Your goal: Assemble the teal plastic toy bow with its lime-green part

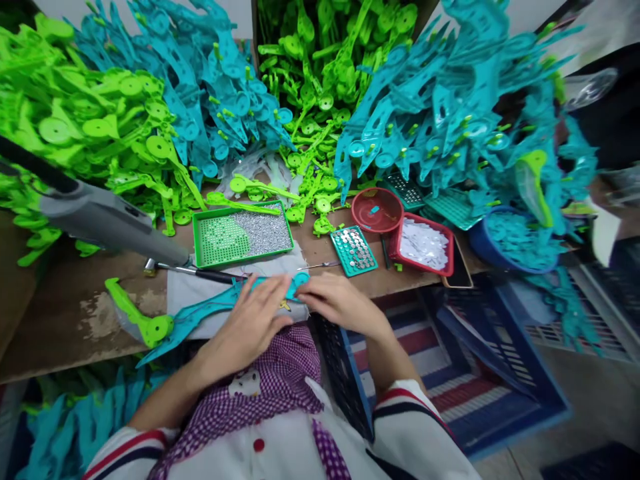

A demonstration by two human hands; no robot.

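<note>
A long turquoise plastic part (203, 310) lies on a pale cloth (180, 287) at the bench's front edge, its round end to the right. My left hand (250, 320) lies across its middle, fingers bent over it and thumb along the near side. At the round end, the fingers of my right hand (345, 303) are drawn together against the part; whatever is between the fingertips is hidden. A hammer (200, 272) lies just beyond the part, partly behind my left hand. Left of it, a lime green arm-shaped piece (150, 327) touches the part's narrow end.
Beyond my hands stand a green tray of small metal pieces (265, 233), a teal tray with silver discs (354, 250), a red bowl (377, 210) and a red basket of white pieces (423, 247). Green and turquoise parts are heaped behind. A grey tool (115, 223) slants in from the left.
</note>
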